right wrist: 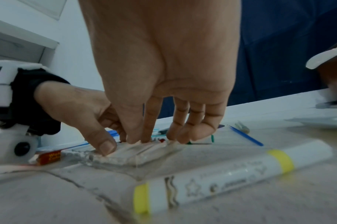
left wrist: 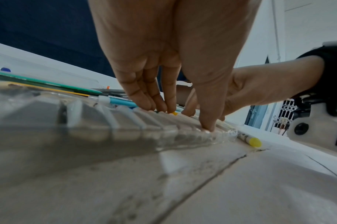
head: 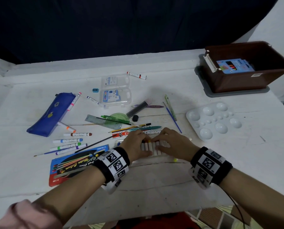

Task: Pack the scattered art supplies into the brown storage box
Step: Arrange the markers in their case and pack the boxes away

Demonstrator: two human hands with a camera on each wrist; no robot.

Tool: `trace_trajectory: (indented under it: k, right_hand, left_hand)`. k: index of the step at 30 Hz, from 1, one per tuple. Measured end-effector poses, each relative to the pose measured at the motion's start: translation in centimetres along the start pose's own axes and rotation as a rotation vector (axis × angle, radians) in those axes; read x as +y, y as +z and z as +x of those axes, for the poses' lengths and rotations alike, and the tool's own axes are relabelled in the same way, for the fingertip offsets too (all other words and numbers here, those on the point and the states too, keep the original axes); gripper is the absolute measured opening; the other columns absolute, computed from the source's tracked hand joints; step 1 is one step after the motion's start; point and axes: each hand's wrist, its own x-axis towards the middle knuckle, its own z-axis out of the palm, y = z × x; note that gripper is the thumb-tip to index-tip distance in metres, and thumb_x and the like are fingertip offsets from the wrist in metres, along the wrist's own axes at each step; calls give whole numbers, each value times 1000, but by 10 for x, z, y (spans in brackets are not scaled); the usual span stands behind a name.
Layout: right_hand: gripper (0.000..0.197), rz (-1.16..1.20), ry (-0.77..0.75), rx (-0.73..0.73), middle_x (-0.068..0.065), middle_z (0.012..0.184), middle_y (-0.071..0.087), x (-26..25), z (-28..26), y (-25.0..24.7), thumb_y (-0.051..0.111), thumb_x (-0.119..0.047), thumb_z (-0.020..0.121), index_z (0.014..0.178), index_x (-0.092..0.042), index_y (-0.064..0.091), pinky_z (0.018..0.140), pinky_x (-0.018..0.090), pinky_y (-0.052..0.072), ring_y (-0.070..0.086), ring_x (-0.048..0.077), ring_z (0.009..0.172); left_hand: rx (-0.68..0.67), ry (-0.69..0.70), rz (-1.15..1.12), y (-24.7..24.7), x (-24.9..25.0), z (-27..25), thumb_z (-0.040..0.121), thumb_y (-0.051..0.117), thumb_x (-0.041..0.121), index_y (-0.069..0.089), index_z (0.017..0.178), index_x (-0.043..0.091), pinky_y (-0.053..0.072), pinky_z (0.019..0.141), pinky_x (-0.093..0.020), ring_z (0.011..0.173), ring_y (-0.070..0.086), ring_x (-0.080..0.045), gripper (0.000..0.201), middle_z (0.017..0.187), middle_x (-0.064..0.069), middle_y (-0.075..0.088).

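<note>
Item: clear plastic tray (head: 152,148) of white paint tubes — lies flat on the white surface (head: 154,179), near the front edge, between both hands.

Left hand (head: 134,144): fingers bent down onto the tray's far edge, thumb pressed on the near edge; it pinches the tray from above.

Right hand (head: 172,142): same posture beside it, fingertips (right wrist: 144,139) on the tray's far side, thumb on the film. The two hands touch over the tray.

Brown storage box (head: 247,66): far right corner of the surface, standing on a grey lid, well apart from the tray. It holds one blue marker pack (head: 235,66).

Loose beside the tray: yellow marker (right wrist: 231,172), just right of it. Left of it, a watercolour card (head: 75,164), several markers, two brushes. Further off: blue pencil case (head: 50,114), clear case (head: 115,92), white palette (head: 213,120).

Stage, as judged: tray about to be lifted; most supplies not yet packed.

Risks, as judged:
- The tray is thin and flexes under the thumbs — a lift by the edges alone may buckle it and spill the tubes.
- Whether the tray is sealed cannot be told.
- A low carry toward the box could sweep the yellow marker off the surface.
</note>
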Motion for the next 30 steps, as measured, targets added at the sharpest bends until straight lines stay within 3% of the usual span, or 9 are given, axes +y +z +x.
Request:
trace_trajectory:
  k: [5, 12, 16, 25, 30]
  right_hand:
    - [30, -119, -6, 25, -5, 112, 49, -3, 2, 2, 57, -46, 87, 115, -39, 61, 68, 24, 38, 51, 13, 102]
    - [37, -71, 0, 18, -4, 113, 51, -5, 7, 2, 60, -47, 84, 117, -31, 56, 83, 34, 48, 50, 15, 105]
    - [47, -81, -32, 8, -2, 115, 48, -6, 11, 6, 57, -50, 86, 128, -31, 52, 83, 33, 47, 47, 15, 104]
    - [52, -113, -74, -62, -1, 120, 47, -9, 18, 5, 57, -47, 87, 133, -26, 48, 92, 33, 42, 42, 16, 107]
    - [50, -48, -60, -81, -1, 119, 47, -11, 21, 1, 65, -42, 82, 125, -21, 52, 89, 27, 40, 39, 11, 105]
  left_hand:
    - [1, -14, -45, -1, -1, -2, 64, 79, 47, 59, 117, 17, 42, 89, -30, 101, 47, -18, 65, 108, -3, 50]
    - [21, -29, -112, -3, -3, -9, 65, 80, 43, 54, 125, 15, 40, 96, -34, 108, 45, -20, 71, 117, -6, 46]
    - [17, -66, -60, -12, -10, -16, 66, 77, 47, 53, 127, 18, 35, 100, -29, 117, 38, -18, 71, 125, -1, 44]
    - [20, -64, 13, -13, -15, -22, 68, 71, 55, 57, 121, 23, 30, 94, -24, 115, 39, -16, 64, 120, 2, 50]
    - [25, -62, 0, -14, -15, -23, 68, 71, 56, 57, 121, 24, 31, 94, -25, 114, 40, -15, 63, 119, 4, 50]
